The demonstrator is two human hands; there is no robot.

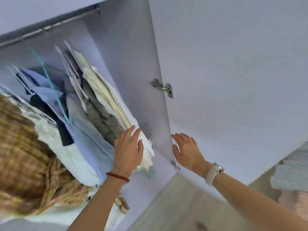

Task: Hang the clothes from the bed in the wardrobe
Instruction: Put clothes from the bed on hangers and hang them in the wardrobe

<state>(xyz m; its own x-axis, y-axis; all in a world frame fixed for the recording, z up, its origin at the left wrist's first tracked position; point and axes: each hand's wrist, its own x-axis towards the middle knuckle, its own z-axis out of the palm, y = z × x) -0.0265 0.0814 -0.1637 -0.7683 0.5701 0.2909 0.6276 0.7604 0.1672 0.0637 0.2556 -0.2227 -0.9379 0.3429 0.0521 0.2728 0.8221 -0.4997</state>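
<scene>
- Clothes (100,97) hang in a tight row inside the wardrobe (126,67), under the rail (50,27).
- Left hand (128,147) lies flat on the white cloth (146,147) at the right end of the row. Its fingers are spread and straight. It pinches nothing.
- A red bracelet (117,176) sits on the left wrist.
- Right hand (186,150) is open too, fingers spread, palm against the inside of the open door (225,64). It holds nothing.
- A white watch (214,172) is on the right wrist.
- Beside the white cloth hangs a grey puffy coat (98,112), then pale blue shirts (45,90).
- A thin teal hanger (50,80) hangs from the rail over the blue shirts.
- A brown checked cloth (21,155) fills the left edge, close to the camera and blurry.
- Two metal hinges show on the door: one high up (162,87), one just beside the right wrist (175,165).
- Pale wood floor (180,200) shows low down.
</scene>
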